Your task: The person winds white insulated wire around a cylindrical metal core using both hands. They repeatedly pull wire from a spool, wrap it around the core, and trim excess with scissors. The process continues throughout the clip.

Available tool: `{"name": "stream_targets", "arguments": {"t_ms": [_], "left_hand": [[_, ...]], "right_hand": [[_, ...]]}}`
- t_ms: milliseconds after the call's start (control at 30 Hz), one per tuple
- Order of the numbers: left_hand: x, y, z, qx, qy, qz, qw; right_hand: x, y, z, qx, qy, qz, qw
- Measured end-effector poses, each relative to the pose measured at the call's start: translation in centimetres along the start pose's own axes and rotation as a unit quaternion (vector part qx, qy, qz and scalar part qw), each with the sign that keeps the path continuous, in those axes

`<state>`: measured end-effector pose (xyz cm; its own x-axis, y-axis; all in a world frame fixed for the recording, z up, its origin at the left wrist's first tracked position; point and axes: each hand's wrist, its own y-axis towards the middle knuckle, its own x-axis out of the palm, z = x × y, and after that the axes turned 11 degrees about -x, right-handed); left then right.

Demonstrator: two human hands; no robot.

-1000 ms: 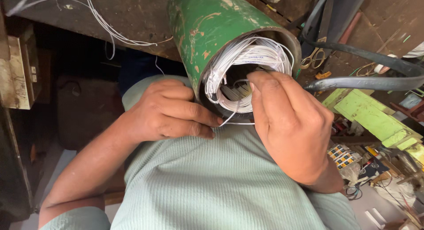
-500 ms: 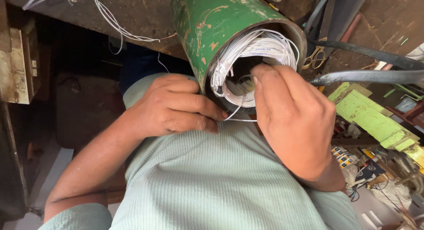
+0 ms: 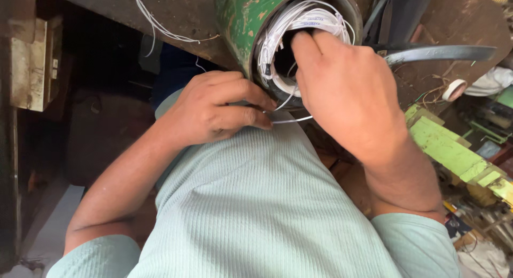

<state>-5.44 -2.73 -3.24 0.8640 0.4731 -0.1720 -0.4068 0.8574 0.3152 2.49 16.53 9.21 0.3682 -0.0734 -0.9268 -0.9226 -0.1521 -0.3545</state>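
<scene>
A worn green metal cylinder [image 3: 243, 19] lies on the workbench with its open end toward me. White wire windings [image 3: 283, 27] line the inside of that opening. My right hand [image 3: 347, 91] reaches into the mouth, its fingers pressed onto the windings. My left hand [image 3: 216, 110] rests just below the rim, fingers pinched on a loose white wire end [image 3: 291, 119] that comes out of the coil. My pale green ribbed shirt fills the lower view.
A dark rusty bench top [image 3: 176, 11] carries stray white wires [image 3: 160, 27]. A curved grey metal bar [image 3: 438, 53] lies right of the cylinder. Yellow-green pieces [image 3: 449, 150], a tape roll [image 3: 454, 89] and clutter lie at right.
The view has shifted, so the cylinder sits higher and further right. My right hand has pushed deeper into the opening. My left hand still pinches the wire end.
</scene>
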Motion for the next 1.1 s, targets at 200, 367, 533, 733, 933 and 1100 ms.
{"name": "stream_targets", "arguments": {"t_ms": [200, 367, 533, 733, 933, 1100], "left_hand": [[0.6, -0.5, 0.3, -0.003, 0.012, 0.044, 0.999], [0.7, -0.6, 0.4, 0.001, 0.034, 0.048, 0.998], [0.7, -0.8, 0.7, -0.010, 0.055, 0.044, 0.997], [1.2, -0.8, 0.8, -0.013, 0.055, 0.052, 0.997], [0.3, -0.4, 1.9, -0.018, 0.073, 0.028, 0.997], [-0.1, 0.2, 4.8, -0.105, 0.054, 0.041, 0.992]], "right_hand": [[-1.0, 0.0, 0.0, -0.039, 0.035, -0.010, 0.999], [0.5, 0.3, 0.9, -0.043, -0.027, -0.016, 0.999], [1.5, 0.2, 1.1, -0.044, -0.050, 0.033, 0.997], [1.7, 0.2, 1.3, -0.051, -0.047, 0.035, 0.997], [-0.3, -0.4, 0.4, -0.084, 0.002, 0.120, 0.989], [-2.5, -3.9, -1.2, 0.091, 0.299, 0.246, 0.917]]}}
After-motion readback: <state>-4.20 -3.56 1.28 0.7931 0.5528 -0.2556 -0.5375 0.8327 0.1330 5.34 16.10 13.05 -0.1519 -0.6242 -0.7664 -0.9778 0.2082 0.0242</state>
